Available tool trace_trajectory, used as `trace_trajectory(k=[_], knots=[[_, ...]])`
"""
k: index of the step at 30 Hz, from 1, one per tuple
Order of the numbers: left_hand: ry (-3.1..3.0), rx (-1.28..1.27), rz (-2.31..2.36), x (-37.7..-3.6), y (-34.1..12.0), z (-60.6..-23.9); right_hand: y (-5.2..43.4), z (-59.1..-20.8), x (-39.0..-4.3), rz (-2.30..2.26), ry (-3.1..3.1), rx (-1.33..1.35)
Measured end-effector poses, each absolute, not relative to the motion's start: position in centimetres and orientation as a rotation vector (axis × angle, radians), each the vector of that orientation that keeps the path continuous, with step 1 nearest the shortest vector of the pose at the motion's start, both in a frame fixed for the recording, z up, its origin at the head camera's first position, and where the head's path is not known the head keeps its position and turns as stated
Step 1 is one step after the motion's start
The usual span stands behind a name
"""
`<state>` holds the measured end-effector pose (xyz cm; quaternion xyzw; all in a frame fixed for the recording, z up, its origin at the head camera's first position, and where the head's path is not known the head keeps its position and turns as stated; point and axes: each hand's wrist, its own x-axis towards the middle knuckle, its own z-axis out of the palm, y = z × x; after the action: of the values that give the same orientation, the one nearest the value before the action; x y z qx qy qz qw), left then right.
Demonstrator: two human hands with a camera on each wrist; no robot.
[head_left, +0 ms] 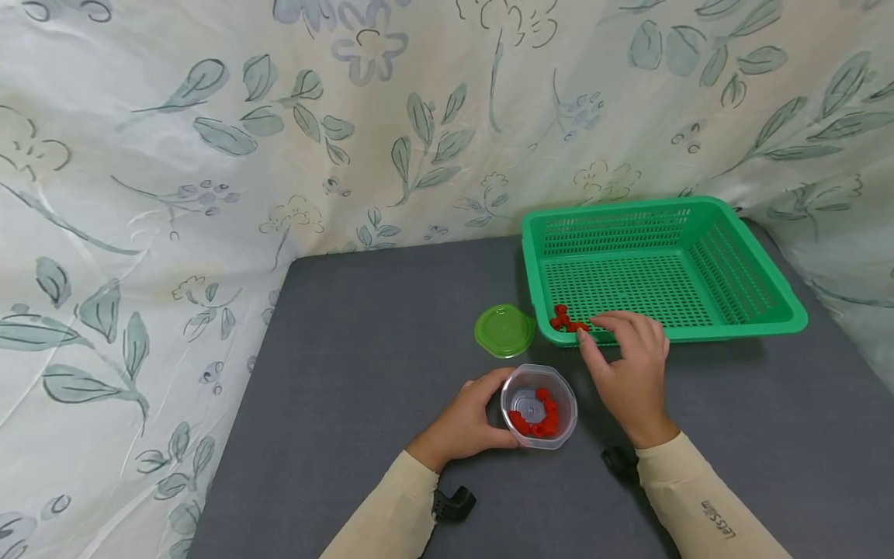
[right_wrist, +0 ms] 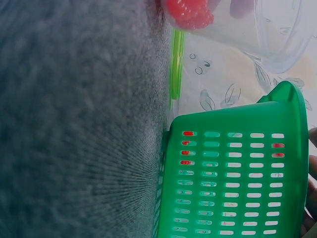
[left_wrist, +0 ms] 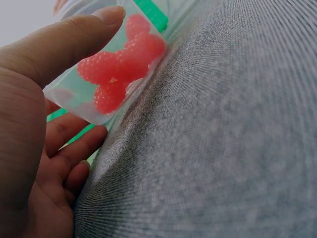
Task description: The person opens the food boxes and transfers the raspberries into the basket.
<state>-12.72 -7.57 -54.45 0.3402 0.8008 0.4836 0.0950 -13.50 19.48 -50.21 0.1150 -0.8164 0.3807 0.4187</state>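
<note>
Grey tabletop (head_left: 363, 373), floral cloth backdrop (head_left: 209, 155)

Cream sleeves (head_left: 687, 497), grey lettering; black wrist mounts (head_left: 454, 503).

A clear plastic tub (head_left: 539, 406) holding red raspberries (head_left: 536, 419) sits near on the grey table (head_left: 349, 373). Its round green lid (head_left: 504, 331) lies just beyond, left of the green slotted plastic basket (head_left: 733, 264), far right, with more red berries (head_left: 566, 320) in its near-left corner.

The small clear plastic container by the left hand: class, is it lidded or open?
Open. The clear plastic container shows red raspberries through its uncovered top, and the round green lid lies apart on the grey table.
</note>
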Motion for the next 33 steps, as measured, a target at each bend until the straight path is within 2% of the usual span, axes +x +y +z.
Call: trace_trajectory(k=[23, 33], knots=[[2.366, 0.995, 1.434, -12.7, -7.6, -54.4, 19.3, -50.3, -13.5, 0.98, -2.0, 0.323], [2.379, 1.02, 1.43, -12.8, -7.6, -54.4, 18.4, -50.1, -13.1, 1.044, -1.974, 0.519]])
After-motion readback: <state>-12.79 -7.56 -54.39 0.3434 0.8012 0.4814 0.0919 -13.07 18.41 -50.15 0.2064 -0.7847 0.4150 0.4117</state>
